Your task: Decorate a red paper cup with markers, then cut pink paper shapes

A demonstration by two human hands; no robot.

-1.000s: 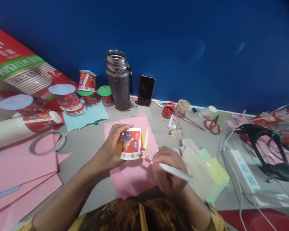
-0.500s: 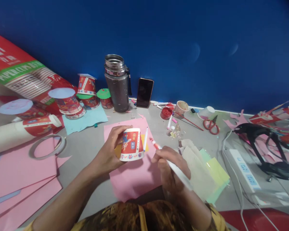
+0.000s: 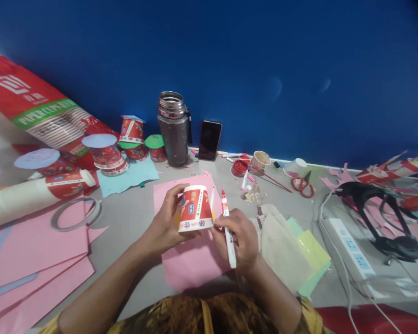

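My left hand is wrapped round the left side of a red and white paper cup, raised over a pink sheet. In my right hand is a white marker, its red tip pointing up and away from me. The fingertips of that hand are at the cup's lower right edge. Behind the cup, a second slim pen and a bit of yellow paper show on the pink sheet.
A steel flask and a phone stand at the back. Decorated cups, a tape roll and pink paper lie left. Scissors, a cloth, a power strip and a black headset-like frame are right.
My right hand has moved left to the cup's edge, and the marker has swung more upright. The cup has tilted slightly in my left hand. The whole view has shifted a little.
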